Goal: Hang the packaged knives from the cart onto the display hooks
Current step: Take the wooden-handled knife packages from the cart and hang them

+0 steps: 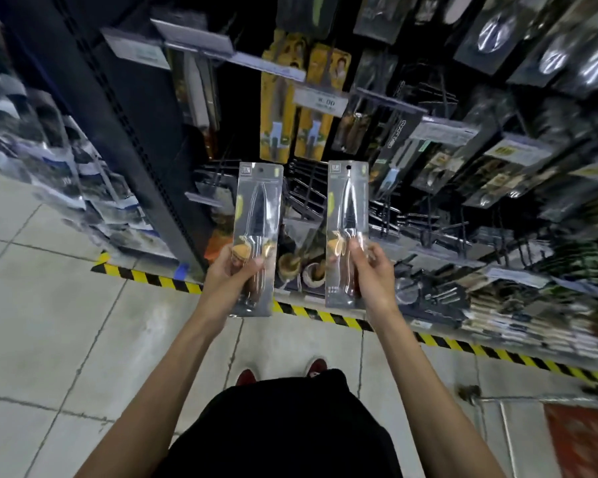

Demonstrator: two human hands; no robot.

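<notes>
Both arms outstretched: left hand (233, 270) and right hand (372, 270) each hold a packaged knife (256, 215) upright.

A yellow-and-black diagonally striped hazard tape (152, 279) crosses the pale grey tiled floor (49, 322), whose joints are darker grey. Above the tape, the left hand (232, 270) holds a silver-grey, clear-fronted plastic knife pack (258, 205) with a black blade, a reddish-brown handle, an orange-yellow picture and a lime-green mark. The twin knife pack (347, 201) in the right hand (372, 267) has the same colours. Beyond the tape hang two tall yellow cardboard packages (277, 98), beside a white price label (320, 101) with dark digits and a dark navy metal shelving upright (125, 125). On the tape's near side are dark red shoes (246, 377) and a black garment (283, 429). By the tape's right end is a grey metal cart (532, 397) with an orange-red patch inside.
</notes>
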